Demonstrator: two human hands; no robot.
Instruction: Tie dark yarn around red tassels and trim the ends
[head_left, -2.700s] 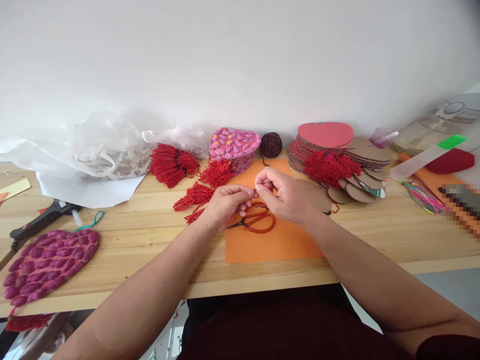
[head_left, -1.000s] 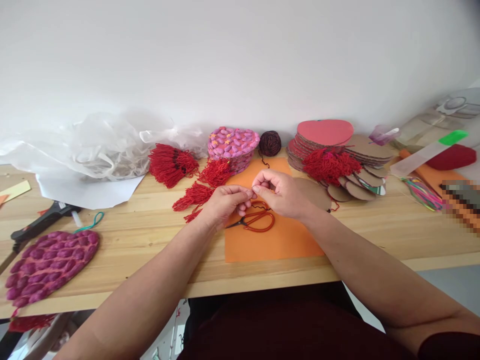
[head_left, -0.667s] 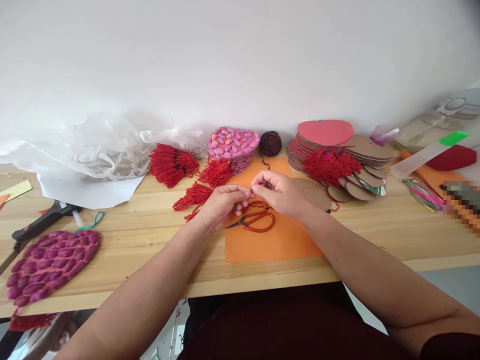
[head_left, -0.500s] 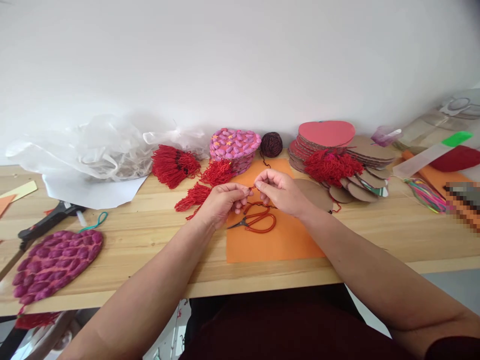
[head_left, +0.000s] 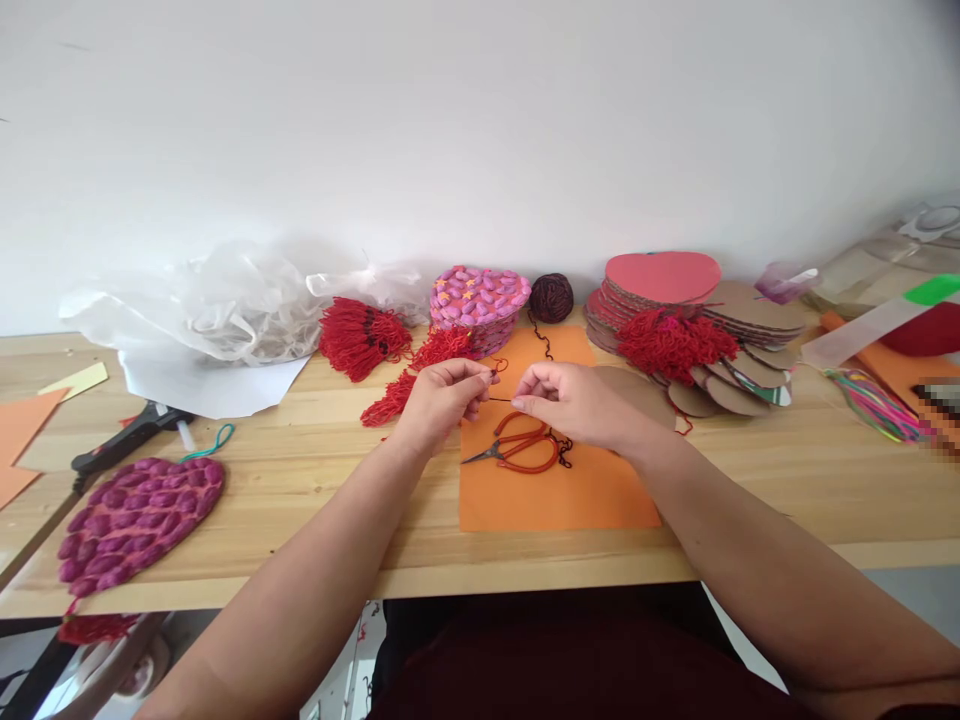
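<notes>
- One short dark strand (head_left: 504, 400) spans the gap between the person's hands, above the orange sheet (head_left: 555, 505), its long axis running side to side.
- Neither hand looks clearly nearer: the left hand (head_left: 444, 395) meets one end, the right hand (head_left: 566, 400) the other.
- Left thumb and forefinger are pinched together on red yarn (head_left: 501, 366), whose small loop stands beyond the fingertips; the other fingers curl under, by the strand.
- Right thumb and forefinger close on the strand's opposite end, knuckles up, wrist angled inward.
- Both forearms slant in from the near edge of the table (head_left: 315, 510).
- Scissors (head_left: 496, 452) lie nearer the body, blades towards the person's left; the dark yarn ball (head_left: 552, 298) sits beyond, by the wall.
</notes>
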